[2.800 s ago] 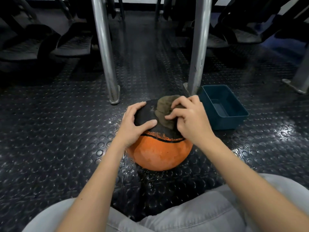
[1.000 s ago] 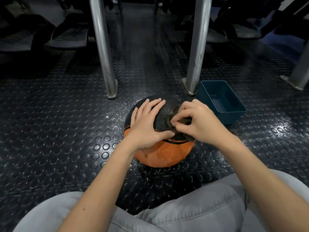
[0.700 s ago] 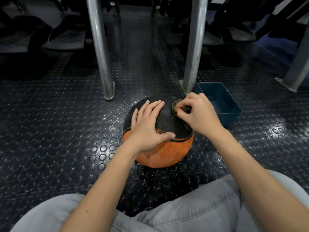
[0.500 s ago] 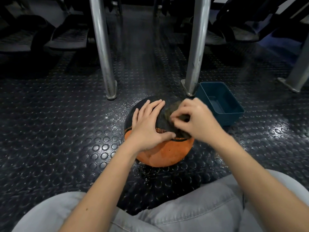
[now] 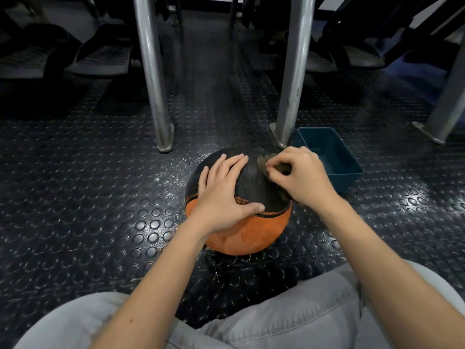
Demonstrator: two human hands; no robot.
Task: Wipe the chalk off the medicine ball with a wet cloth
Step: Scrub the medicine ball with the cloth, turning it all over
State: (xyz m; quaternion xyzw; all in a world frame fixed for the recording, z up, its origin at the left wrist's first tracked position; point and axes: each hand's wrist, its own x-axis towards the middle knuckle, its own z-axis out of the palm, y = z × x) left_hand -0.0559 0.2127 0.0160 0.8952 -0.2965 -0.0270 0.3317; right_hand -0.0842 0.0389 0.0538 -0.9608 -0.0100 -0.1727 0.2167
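Right fingers (image 5: 279,161) pinch cloth (image 5: 263,162) atop medicine ball (image 5: 244,235); left fingers (image 5: 231,165) spread flat beside cloth.

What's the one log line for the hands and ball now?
left hand: flat on medicine ball | right hand: pinches cloth on black top | blue tub: beside ball

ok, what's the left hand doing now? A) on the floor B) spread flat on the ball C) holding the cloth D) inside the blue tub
B: the left hand lies spread on the medicine ball; the right hand pinches the cloth.
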